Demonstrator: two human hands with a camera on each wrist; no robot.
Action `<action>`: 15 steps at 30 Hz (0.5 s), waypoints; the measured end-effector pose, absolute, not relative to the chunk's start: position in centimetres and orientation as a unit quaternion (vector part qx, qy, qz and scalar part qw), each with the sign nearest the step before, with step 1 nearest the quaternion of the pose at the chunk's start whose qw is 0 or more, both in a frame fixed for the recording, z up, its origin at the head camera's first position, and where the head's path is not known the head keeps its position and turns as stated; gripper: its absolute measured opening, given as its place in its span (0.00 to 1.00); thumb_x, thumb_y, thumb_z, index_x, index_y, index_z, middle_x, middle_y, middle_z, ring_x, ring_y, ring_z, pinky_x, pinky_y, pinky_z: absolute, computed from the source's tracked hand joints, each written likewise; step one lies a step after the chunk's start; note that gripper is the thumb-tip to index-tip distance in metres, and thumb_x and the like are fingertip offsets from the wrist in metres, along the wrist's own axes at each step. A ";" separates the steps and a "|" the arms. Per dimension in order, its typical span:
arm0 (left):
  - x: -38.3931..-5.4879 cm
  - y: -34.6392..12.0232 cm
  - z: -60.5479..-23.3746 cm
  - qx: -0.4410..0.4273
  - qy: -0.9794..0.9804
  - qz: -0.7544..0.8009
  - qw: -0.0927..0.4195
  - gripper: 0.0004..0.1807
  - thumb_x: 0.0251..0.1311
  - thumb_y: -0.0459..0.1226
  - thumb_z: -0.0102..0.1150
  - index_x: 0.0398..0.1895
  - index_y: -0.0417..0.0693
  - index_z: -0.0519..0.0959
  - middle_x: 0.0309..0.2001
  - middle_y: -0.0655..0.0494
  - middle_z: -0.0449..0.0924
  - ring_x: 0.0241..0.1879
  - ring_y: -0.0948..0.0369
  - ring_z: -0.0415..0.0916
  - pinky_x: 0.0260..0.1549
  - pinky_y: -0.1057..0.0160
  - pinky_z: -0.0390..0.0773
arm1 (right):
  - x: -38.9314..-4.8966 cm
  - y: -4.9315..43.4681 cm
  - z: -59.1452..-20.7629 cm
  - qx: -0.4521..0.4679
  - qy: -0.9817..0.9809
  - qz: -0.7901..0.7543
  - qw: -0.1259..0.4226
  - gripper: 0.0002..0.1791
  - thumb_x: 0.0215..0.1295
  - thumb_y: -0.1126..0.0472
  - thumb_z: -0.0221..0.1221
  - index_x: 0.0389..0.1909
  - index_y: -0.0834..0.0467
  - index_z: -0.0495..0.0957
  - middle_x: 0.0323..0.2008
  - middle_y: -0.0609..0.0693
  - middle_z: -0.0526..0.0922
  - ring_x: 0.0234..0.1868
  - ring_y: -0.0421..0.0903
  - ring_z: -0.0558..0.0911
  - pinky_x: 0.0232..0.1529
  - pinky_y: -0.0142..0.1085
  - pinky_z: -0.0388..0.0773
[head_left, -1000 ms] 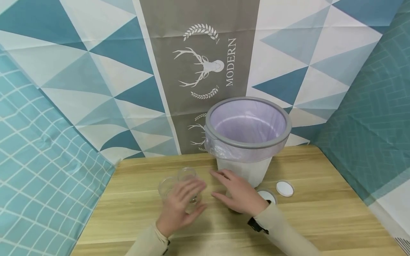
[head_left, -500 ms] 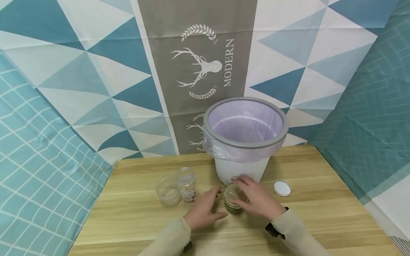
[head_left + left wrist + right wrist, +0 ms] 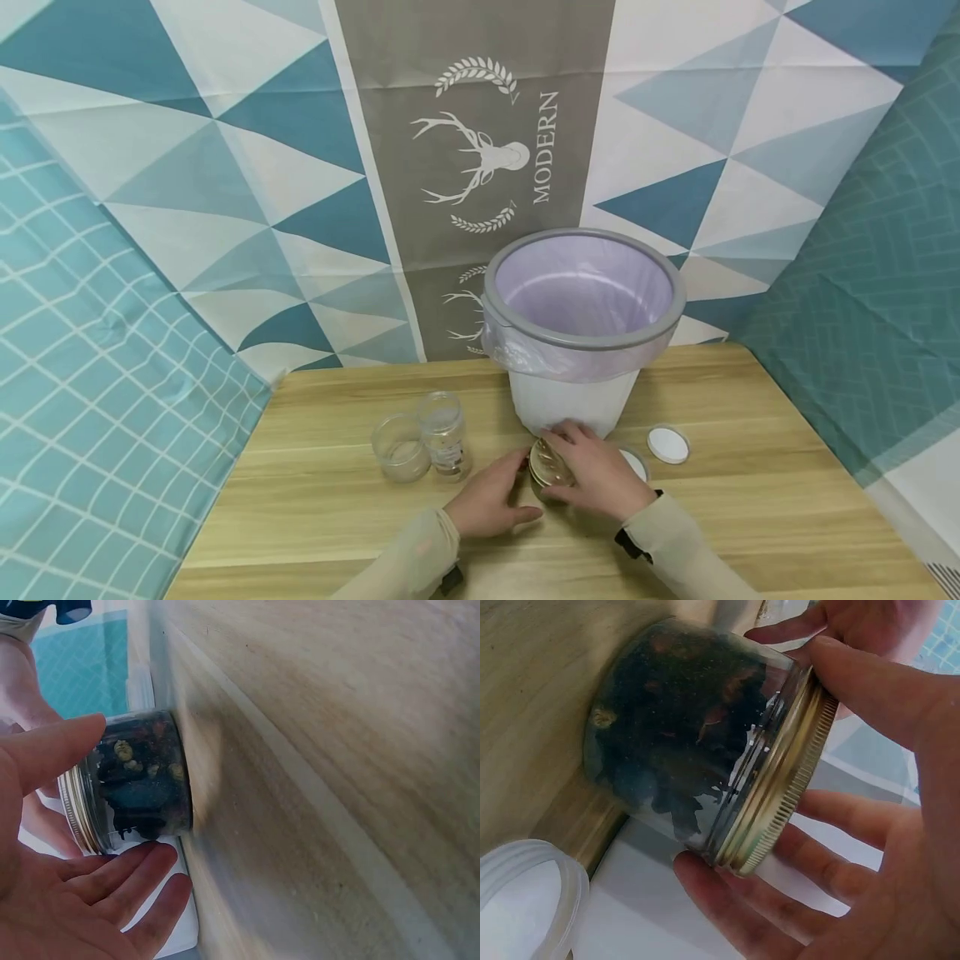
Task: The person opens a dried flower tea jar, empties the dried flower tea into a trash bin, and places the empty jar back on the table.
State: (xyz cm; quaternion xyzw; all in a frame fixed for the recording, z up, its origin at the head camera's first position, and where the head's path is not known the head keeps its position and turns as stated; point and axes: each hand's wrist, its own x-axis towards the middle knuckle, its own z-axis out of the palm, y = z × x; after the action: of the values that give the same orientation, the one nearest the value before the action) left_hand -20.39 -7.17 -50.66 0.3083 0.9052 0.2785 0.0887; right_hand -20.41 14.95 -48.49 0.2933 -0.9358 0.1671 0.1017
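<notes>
A clear glass jar [image 3: 550,467] with a gold screw lid [image 3: 787,791] stands upright on the wooden table, in front of the bin. Dark, crumpled-looking contents with some yellowish bits fill most of it, as the left wrist view shows. My right hand [image 3: 603,477] reaches over from the right and holds the jar at its lid, thumb on one side and fingers on the other. On the left side, my left hand [image 3: 489,502] has its fingers stretched beside the jar [image 3: 146,776], fingertips right at its wall, while the thumb lies near the lid.
Two clear containers stand at the left: a low wide one [image 3: 401,454] and a taller labelled one [image 3: 444,433]. A white bin [image 3: 573,400] with a lilac liner rises behind the jar. Right of my right hand lie a white-bottomed clear dish [image 3: 636,463] and a white disc [image 3: 667,445].
Both hands have come down to the jar: the left from over the clear containers, the right from just above it. My right fingers now sit around the lid. The containers stay put.
</notes>
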 end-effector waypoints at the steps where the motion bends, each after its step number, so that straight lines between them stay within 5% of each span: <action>1: -20.4 -7.2 -50.7 0.310 0.904 0.279 0.088 0.48 0.61 0.48 0.72 0.79 0.40 0.60 0.75 0.46 0.68 0.72 0.47 0.69 0.72 0.49 0.69 | -20.4 14.9 -48.5 0.293 -0.936 0.164 0.103 0.44 0.51 0.44 0.78 0.66 0.60 0.77 0.57 0.56 0.80 0.56 0.56 0.81 0.45 0.51 0.85; 15: -20.1 -7.7 -50.1 0.326 0.886 0.326 0.052 0.46 0.60 0.44 0.74 0.78 0.44 0.60 0.72 0.49 0.71 0.71 0.51 0.71 0.71 0.50 0.71 | -19.8 15.2 -47.2 0.296 -0.934 0.146 0.133 0.45 0.53 0.41 0.75 0.70 0.54 0.75 0.62 0.56 0.79 0.60 0.56 0.79 0.43 0.52 0.86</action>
State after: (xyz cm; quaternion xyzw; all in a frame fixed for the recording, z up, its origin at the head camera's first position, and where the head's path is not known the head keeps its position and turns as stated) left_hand -20.13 -7.70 -50.15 0.3257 0.8862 0.3255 0.0516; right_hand -19.85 15.18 -47.17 0.2964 -0.9343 0.1464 0.1331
